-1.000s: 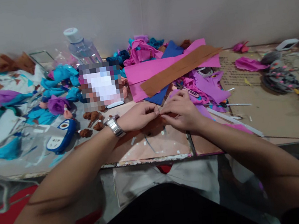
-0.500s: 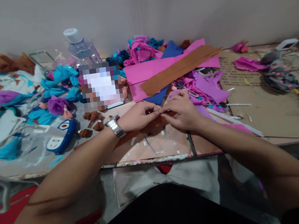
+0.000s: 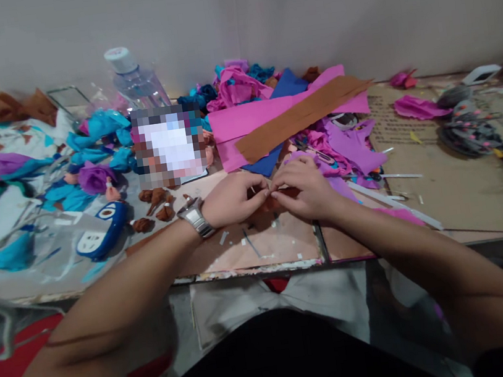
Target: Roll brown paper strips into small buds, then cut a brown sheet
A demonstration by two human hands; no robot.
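Head view: toward the left edge of the tabletop point(image 3: 264, 246) a blue-and-white tool point(image 3: 98, 232) lies among turquoise scraps, and just right of it sit a few small brown paper buds point(image 3: 157, 198). Near the middle of the front edge, the left hand point(image 3: 234, 200), a metal watch point(image 3: 195, 216) on its wrist, is curled with thumb and forefinger closed on a small piece of brown crepe paper point(image 3: 283, 195). The right hand point(image 3: 312, 189) meets it fingertip to fingertip, pinching the same piece from the other side, so the paper sits between the two hands, low over the tabletop. Judging by the pinch, this goes best in short, tight turns, fingertips close together so the thin crepe gathers without tearing. Right of the hands lie purple scraps point(image 3: 355, 146) and bare cardboard point(image 3: 443, 186). The fingers cover most of the piece, so its shape cannot be made out, and a blurred patch hides whatever lies behind the left hand
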